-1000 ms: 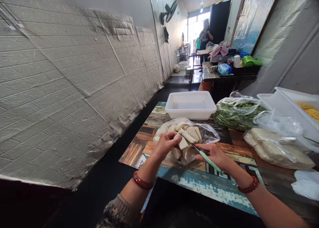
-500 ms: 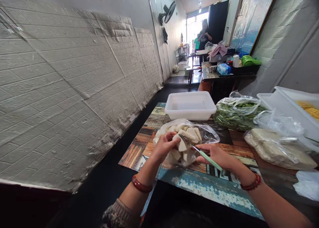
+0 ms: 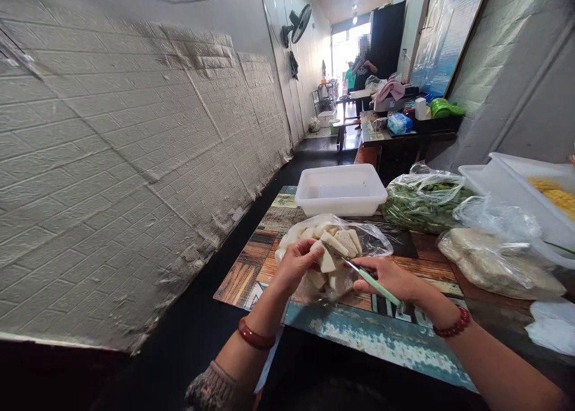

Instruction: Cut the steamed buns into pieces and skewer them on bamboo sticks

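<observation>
My left hand [image 3: 300, 262] pinches a white, wedge-shaped food piece [image 3: 326, 261] over a clear plastic bag [image 3: 376, 243] on the table. In my right hand [image 3: 381, 276] is a small knife [image 3: 380, 288] with a pale green handle. Its thin metal blade points up and left and lies against the white piece. Several more white pieces [image 3: 345, 241], some with a pitted surface, fill the opened bag beneath both hands. What kind of food they are I cannot tell.
Behind the bag is a white plastic tub [image 3: 341, 189]. To the right are a bag of green vegetables [image 3: 426, 201], a bag of pale blocks [image 3: 498, 267] and a tub with yellow food [image 3: 516, 186]. A person [image 3: 363, 72] stands at the far end. A brick-patterned wall [image 3: 135, 159] runs along the left.
The view has shifted slightly. My hands, the knife and the white piece stay almost in the same place, with the blade still against the piece.
</observation>
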The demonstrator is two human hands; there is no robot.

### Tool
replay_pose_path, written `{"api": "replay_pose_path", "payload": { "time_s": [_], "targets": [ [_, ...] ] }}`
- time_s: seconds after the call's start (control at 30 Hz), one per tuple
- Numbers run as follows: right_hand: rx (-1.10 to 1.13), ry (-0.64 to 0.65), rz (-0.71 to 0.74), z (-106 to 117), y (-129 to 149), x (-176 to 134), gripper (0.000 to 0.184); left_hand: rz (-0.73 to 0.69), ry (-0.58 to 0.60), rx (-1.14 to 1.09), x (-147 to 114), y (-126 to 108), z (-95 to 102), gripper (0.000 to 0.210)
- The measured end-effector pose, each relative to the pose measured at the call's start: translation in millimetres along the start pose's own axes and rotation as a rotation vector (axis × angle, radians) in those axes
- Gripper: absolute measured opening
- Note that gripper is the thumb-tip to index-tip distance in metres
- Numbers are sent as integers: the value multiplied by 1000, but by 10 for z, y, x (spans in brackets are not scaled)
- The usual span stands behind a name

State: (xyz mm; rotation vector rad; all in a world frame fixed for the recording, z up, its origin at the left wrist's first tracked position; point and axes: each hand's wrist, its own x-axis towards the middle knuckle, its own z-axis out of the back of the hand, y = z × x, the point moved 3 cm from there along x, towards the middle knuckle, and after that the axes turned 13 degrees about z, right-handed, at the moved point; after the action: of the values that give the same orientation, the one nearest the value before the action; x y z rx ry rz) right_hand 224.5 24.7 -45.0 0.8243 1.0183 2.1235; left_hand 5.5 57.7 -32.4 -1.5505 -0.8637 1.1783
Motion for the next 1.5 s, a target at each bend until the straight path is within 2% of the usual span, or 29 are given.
{"api": "replay_pose_path", "payload": {
  "time_s": [0.2,0.33,0.53,0.63,0.83,1.0,1.13,1.27,1.4,1.5],
  "targets": [
    [-65,-4,14,13,19,152,36,-6,-29,14,7,-2,33,32],
    [56,6,-22,29,7,192,44,8,-6,-23,21,40,76,31],
    [286,-113,-138,66,-7,215,46,32,7,-317,-33,0,115,41],
    [340,-144,-151,106,39,158,57,37,9,-399,-72,-53,117,54],
    [384,-183,-97,186,142,-23,72,35,-19,-395,-114,-89,68,47],
    [409,-175,-107,145,60,29,75,25,-66,-423,-125,-62,42,43],
    [393,-183,-111,122,-60,91,73,37,-107,-358,-146,-14,97,44],
    [410,-206,-126,155,-147,14,75,4,-175,-361,-210,-21,200,42],
    [430,-265,-111,235,-127,-105,76,-30,-229,-446,-286,-115,226,55],
    [458,-298,-99,273,-69,-148,78,2,-169,-458,-308,-182,141,59]
  ]
}}
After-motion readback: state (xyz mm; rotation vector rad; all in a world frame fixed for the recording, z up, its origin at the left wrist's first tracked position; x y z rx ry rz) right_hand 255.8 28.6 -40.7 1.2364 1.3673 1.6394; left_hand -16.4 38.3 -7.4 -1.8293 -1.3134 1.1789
